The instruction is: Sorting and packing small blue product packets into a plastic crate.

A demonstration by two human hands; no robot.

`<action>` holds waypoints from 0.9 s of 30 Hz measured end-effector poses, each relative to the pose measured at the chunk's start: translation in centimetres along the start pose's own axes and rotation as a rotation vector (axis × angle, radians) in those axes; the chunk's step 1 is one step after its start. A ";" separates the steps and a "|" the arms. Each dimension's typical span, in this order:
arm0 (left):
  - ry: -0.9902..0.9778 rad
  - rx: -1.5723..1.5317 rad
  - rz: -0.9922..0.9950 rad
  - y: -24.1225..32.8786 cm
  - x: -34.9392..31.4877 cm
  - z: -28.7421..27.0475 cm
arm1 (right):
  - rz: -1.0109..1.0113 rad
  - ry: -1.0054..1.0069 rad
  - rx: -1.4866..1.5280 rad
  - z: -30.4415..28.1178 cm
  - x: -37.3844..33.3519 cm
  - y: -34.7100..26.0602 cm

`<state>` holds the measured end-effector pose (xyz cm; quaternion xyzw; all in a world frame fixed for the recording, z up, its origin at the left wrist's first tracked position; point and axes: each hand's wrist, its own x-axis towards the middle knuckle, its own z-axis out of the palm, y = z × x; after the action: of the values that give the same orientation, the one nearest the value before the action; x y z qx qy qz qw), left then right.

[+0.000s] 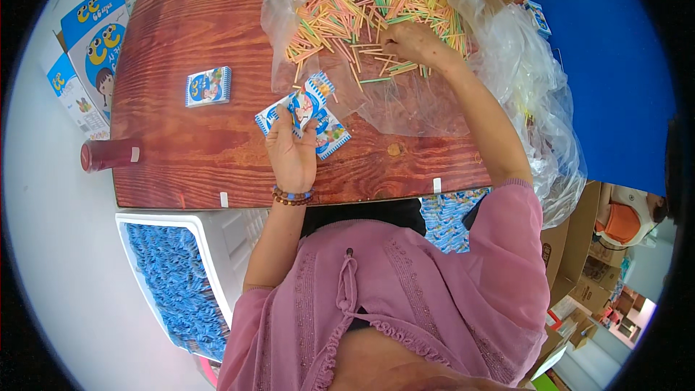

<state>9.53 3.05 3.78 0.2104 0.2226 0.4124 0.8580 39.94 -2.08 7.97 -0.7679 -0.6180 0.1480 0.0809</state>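
Observation:
Over the wooden table, my left hand (292, 159) is closed on a small blue-and-white packet (304, 107), pinched between thumb and fingers. More packets of the same kind lie beneath and beside it, overlapping. My right hand (418, 45) reaches into a loose pile of thin pastel sticks (337, 18), pink, yellow and green, spread on clear plastic. Its fingers curl down among the sticks, and the fingertips are hidden. A flat stack of blue-and-white packets (208, 87) sits on the table left of my left hand.
Crumpled clear plastic sheeting (532, 94) surrounds the pile and hangs off the table's right side. A white bin (199, 228) of blue packets stands below the near left edge. A dark red cylinder (108, 155) juts past the left edge. A blue panel (615, 65) stands at right.

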 end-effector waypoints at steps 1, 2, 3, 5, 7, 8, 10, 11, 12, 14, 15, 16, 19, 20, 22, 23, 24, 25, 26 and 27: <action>0.002 -0.002 0.000 0.1 0.0 0.0 | 0.025 -0.042 0.013 -0.3 -0.3 0.1; -0.003 0.000 -0.011 0.4 -0.1 0.0 | 0.050 -0.085 0.025 -0.4 -0.5 0.1; -0.007 0.001 -0.023 0.5 -0.1 0.1 | 0.050 -0.086 0.025 -0.3 -0.6 0.0; -0.012 -0.001 -0.018 0.3 0.0 0.0 | 0.025 -0.028 -0.075 -0.2 -0.8 -0.4; -0.020 -0.001 -0.012 0.1 0.0 0.1 | -0.021 0.020 -0.096 0.4 -0.5 -0.9; -0.005 0.009 -0.007 0.0 -0.1 0.4 | -0.068 0.068 -0.116 0.7 -0.2 -1.2; 0.007 0.022 -0.001 0.0 -0.1 0.5 | -0.034 -0.049 -0.161 1.2 0.6 -1.7; 0.010 0.021 -0.008 -0.1 -0.2 0.4 | -0.001 -0.169 -0.206 1.4 0.9 -1.7; 0.012 0.021 -0.016 -0.1 -0.2 0.4 | -0.002 -0.166 -0.205 1.7 1.1 -1.5; 0.003 0.016 -0.018 0.1 -0.3 0.6 | -0.105 -0.084 -0.197 1.9 1.1 -1.3; -0.008 0.010 -0.024 0.1 -0.3 0.7 | -0.106 -0.082 -0.196 1.8 0.9 -1.0; -0.008 0.013 -0.019 0.1 -0.2 0.6 | -0.061 -0.099 -0.129 1.0 0.7 -1.4; -0.022 -0.038 -0.018 -0.2 0.0 0.1 | -0.080 0.059 0.159 -0.1 -1.0 -3.2; -0.012 -0.039 -0.004 -0.1 0.1 -0.1 | 0.021 0.093 0.628 -1.6 -2.0 -5.5; -0.031 -0.037 -0.001 -0.3 0.1 -0.2 | 0.125 0.114 1.093 -2.5 -4.0 -9.1; -0.032 -0.040 -0.001 -0.4 0.1 0.2 | 0.052 0.258 1.227 -2.4 -4.8 -10.9; -0.061 -0.044 -0.005 -0.4 0.1 0.8 | -0.021 0.409 1.355 -2.3 -5.4 -12.1; -0.087 -0.044 -0.006 -0.4 0.1 1.0 | -0.020 0.410 1.355 -1.8 -5.6 -13.0; -0.086 -0.043 -0.006 -0.5 0.0 1.0 | -0.065 0.494 1.362 -1.2 -5.6 -13.6; -0.091 -0.059 -0.011 -0.4 -0.1 1.0 | -0.111 0.577 1.366 -0.6 -5.6 -14.2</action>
<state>10.30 2.57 4.34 0.2022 0.1723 0.4041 0.8753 25.96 -4.34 13.61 -0.5227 -0.3803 0.2876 0.7067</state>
